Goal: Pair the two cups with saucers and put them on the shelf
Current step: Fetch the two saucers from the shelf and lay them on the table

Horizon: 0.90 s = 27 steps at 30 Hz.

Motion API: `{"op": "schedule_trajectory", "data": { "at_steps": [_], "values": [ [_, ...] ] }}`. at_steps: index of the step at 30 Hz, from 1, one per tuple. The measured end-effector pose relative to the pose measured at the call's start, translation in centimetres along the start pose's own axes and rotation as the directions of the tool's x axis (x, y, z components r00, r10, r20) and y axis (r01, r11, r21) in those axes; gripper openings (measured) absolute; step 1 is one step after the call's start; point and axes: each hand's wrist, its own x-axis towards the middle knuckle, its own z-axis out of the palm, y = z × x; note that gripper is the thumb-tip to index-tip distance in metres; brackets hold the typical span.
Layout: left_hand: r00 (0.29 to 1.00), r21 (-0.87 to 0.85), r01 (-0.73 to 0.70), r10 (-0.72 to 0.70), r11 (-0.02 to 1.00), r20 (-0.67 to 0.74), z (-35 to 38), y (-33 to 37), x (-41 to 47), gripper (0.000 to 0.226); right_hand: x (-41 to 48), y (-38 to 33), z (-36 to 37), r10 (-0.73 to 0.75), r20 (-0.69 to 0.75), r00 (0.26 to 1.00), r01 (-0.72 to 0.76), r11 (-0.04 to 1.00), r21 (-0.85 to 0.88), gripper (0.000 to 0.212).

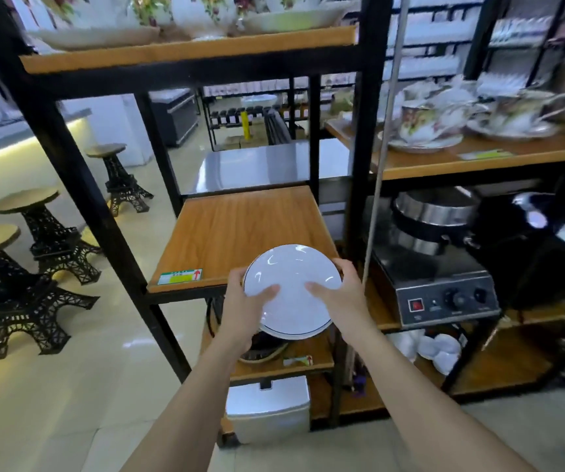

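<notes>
Saucers: two, white, stacked and slightly offset, the lower one showing a dark rim line at 6 o'clock. Held level in the air between both hands, just short of the front edge of the wooden shelf.

Left hand: clamped on the stack at 9 o'clock, thumb lying across the top face, fingers curled round the rim and under. Right hand: clamped at 3 o'clock, thumb on top pointing toward centre, fingers wrapped round the far rim. Both closed on the saucers; neither clearly nearer to the shelf.

Key relation: shelf board lies at 12 o'clock from the stack, directly beyond it. Far rim of the stack overlaps the board's front lip in view; touching or clear, cannot tell. Board bare apart from a price label at its front-left corner.

Judgement: early stage; no plain cups matching these saucers identifiable yet. Next move likely a straight push toward 12 o'clock, then splitting the stack.

Farther off, at 2 o'clock: floral cups on saucers on a neighbouring shelf.
</notes>
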Motion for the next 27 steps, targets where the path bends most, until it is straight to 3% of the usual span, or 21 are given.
{"op": "schedule_trajectory", "data": {
  "at_steps": [5,9,13,17,21,27],
  "values": [
    [0.973,-0.01,-0.009,0.011,1.0,0.232,5.5,0.7,-5.0,0.046,-6.7,-0.1,-6.9,0.008,-0.275,0.961,-0.007,1.0,0.002,0.053],
    [0.889,0.023,-0.056,0.039,0.998,0.457,11.1,-0.6,-11.3,0.042,-14.7,0.7,-13.5,0.037,-0.493,0.869,-0.031,0.999,0.022,0.046],
    [0.749,0.032,-0.036,0.006,0.999,0.663,17.2,-1.8,-19.6,0.034,-24.4,1.5,-20.3,0.075,-0.698,0.712,-0.056,0.997,0.05,0.042],
    [0.572,0.066,-0.004,-0.052,0.998,0.818,23.1,-2.4,-28.7,0.043,-34.3,1.8,-26.5,0.113,-0.852,0.511,-0.062,0.994,0.095,0.045],
    [0.406,0.078,-0.019,-0.063,0.997,0.912,28.1,-2.5,-38.5,0.031,-43.6,2.4,-31.8,0.107,-0.94,0.324,-0.075,0.993,0.087,0.04],
    [0.198,0.153,-0.016,-0.147,0.988,0.969,35.2,-3.0,-52.4,0.039,-55.6,3.7,-40.1,0.109,-0.99,0.093,-0.058,0.993,0.103,0.041]
  ]
}}
